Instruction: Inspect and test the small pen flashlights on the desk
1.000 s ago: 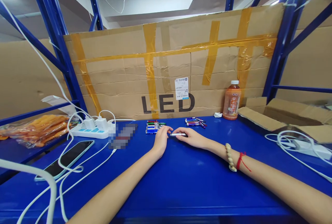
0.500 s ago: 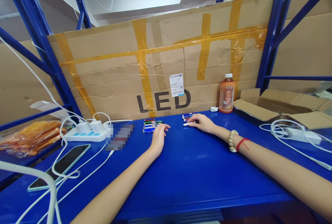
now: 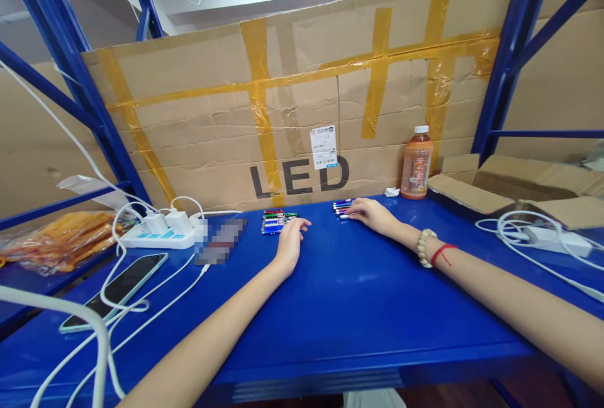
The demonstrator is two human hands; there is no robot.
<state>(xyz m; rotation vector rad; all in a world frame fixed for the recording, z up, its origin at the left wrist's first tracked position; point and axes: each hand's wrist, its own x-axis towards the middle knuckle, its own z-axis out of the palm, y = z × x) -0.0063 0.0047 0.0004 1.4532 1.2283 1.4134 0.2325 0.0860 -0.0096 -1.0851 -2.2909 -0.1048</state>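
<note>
Several pens (image 3: 274, 225) in blue, green, red and silver lie side by side left of the middle of the blue tabletop. My left hand (image 3: 291, 244) rests on its edge beside their right ends, its fingers loosely apart and holding nothing I can see. A second row of pens (image 3: 340, 205), mostly blue with some dark red, lies to the right. At the near side of that row, my right hand (image 3: 370, 214) pinches a pen (image 3: 343, 216) with a pale barrel. The fingers hide its right end.
At left are a white power strip (image 3: 160, 236), a phone (image 3: 117, 288), loose cables and bagged orange cloth (image 3: 61, 238). A drink bottle (image 3: 416, 165) and crumpled tissue (image 3: 391, 192) stand back right, near an open cardboard box (image 3: 509, 191) and white adapter (image 3: 557, 241). Cardboard (image 3: 212, 143) walls the back.
My right hand has moved the pale pen back against the right-hand row. The left hand stays by the left pens. The camera view has shifted slightly.
</note>
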